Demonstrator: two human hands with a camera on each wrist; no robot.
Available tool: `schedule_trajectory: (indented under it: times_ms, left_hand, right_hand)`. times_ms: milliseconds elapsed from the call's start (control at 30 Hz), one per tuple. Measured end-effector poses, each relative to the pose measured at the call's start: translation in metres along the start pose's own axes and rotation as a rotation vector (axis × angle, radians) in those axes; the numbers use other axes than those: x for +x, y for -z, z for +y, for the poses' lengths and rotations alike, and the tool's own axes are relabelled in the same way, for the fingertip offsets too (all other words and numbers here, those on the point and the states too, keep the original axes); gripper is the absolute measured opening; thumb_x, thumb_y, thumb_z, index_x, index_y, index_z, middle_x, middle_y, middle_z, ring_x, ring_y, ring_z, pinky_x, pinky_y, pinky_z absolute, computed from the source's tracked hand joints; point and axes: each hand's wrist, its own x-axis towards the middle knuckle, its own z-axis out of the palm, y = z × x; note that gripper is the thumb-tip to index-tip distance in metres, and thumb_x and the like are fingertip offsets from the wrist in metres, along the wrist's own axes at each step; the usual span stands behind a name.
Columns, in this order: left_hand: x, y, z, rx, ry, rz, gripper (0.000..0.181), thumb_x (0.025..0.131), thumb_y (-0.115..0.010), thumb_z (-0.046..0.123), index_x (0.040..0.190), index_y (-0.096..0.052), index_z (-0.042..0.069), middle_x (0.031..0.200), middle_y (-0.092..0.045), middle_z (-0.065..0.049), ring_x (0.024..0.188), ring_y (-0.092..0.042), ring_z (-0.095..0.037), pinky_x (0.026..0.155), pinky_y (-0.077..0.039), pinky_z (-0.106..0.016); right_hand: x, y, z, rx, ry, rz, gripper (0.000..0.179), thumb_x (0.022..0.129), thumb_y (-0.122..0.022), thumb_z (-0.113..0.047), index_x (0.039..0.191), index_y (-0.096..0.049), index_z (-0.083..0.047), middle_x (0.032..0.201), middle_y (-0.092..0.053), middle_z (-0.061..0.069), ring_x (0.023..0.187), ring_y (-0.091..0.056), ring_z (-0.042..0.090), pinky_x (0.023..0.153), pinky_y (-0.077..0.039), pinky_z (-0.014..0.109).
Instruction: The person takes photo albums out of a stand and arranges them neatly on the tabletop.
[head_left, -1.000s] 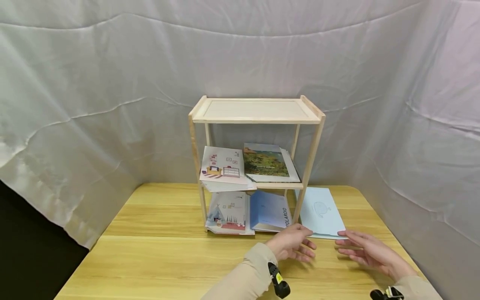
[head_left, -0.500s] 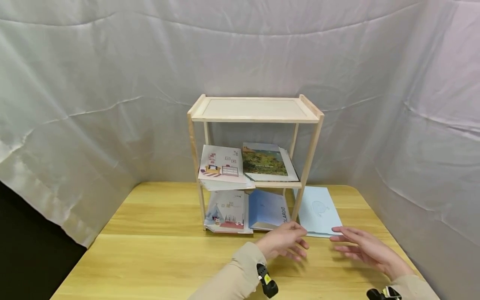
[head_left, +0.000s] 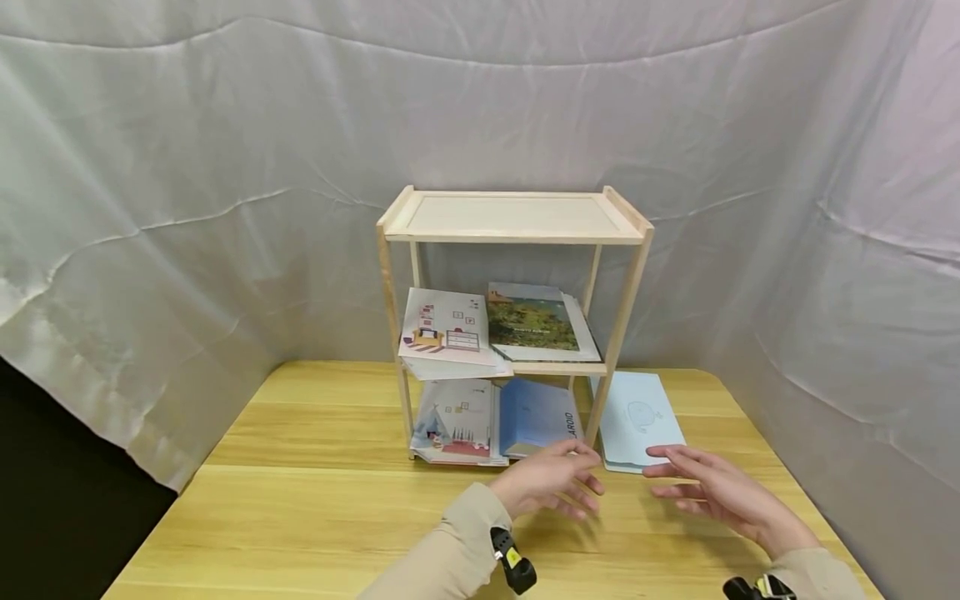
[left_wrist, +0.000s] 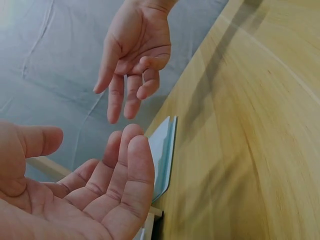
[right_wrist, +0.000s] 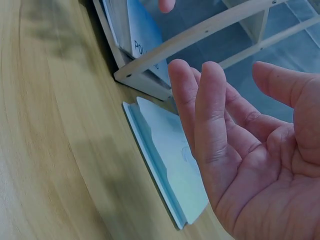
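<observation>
My left hand (head_left: 551,481) hovers above the table in front of the shelf's lower right corner, palm turned inward and fingers loosely bent, holding nothing. Facing it, my right hand (head_left: 712,492) hangs in the air near the front corner of a light blue booklet (head_left: 637,417), its fingers also relaxed and holding nothing. The booklet lies flat on the table beside the shelf's right leg, with a whale-like drawing on its cover. In the right wrist view the booklet (right_wrist: 170,155) lies beyond my fingers, with a wavy darker strip along its edge.
A pale wooden shelf (head_left: 513,218) stands at the back. Its middle tier bears illustrated booklets (head_left: 446,329) and a photo album (head_left: 536,325). Below are more booklets (head_left: 456,421) and a blue and white Polaroid album (head_left: 536,412). Grey curtains (head_left: 225,167) surround the wooden table (head_left: 300,500).
My left hand has drifted left, away from the blue booklet. My right hand has also shifted slightly left and up. The booklet and the shelf's contents stay put.
</observation>
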Motion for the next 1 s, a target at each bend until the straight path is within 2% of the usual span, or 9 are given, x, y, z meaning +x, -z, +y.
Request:
schedule_trajectory:
  times_ms: [167, 467, 733, 1000]
  left_hand:
    - [-0.007, 0.005, 0.003, 0.013, -0.02, -0.013, 0.023, 0.112, -0.059, 0.035, 0.124, -0.062, 0.017, 0.107, -0.075, -0.011, 0.087, -0.077, -0.026, 0.069, -0.065, -0.033]
    - [-0.02, 0.013, 0.012, 0.026, -0.034, -0.031, 0.025, 0.112, -0.057, 0.036, 0.127, -0.062, 0.017, 0.108, -0.076, -0.01, 0.083, -0.074, -0.018, 0.069, -0.064, -0.029]
    - [-0.034, 0.023, 0.015, 0.027, -0.061, -0.008, 0.024, 0.112, -0.058, 0.035, 0.125, -0.062, 0.015, 0.118, -0.075, -0.022, 0.08, -0.074, -0.019, 0.065, -0.062, -0.029]
    - [-0.042, 0.034, 0.016, 0.021, -0.07, 0.013, 0.026, 0.113, -0.057, 0.035, 0.127, -0.061, 0.014, 0.114, -0.075, -0.02, 0.08, -0.074, -0.019, 0.064, -0.062, -0.029]
  right_hand:
    - [0.0, -0.004, -0.005, -0.021, 0.005, -0.003, 0.04, 0.119, -0.039, -0.04, 0.149, -0.059, -0.024, 0.134, -0.074, -0.005, 0.12, -0.074, 0.017, 0.095, -0.064, 0.034]
    - [0.003, -0.014, -0.014, -0.038, 0.011, -0.004, 0.045, 0.118, -0.039, -0.041, 0.154, -0.054, -0.017, 0.132, -0.073, -0.007, 0.12, -0.074, 0.019, 0.093, -0.063, 0.034]
    - [0.003, -0.028, -0.02, -0.015, 0.035, -0.043, 0.041, 0.119, -0.039, -0.039, 0.152, -0.056, -0.021, 0.13, -0.073, -0.008, 0.119, -0.075, 0.018, 0.088, -0.062, 0.03]
    - [0.005, -0.035, -0.027, -0.033, 0.053, -0.069, 0.045, 0.119, -0.038, -0.038, 0.155, -0.051, -0.014, 0.132, -0.073, -0.005, 0.115, -0.075, 0.017, 0.088, -0.062, 0.032]
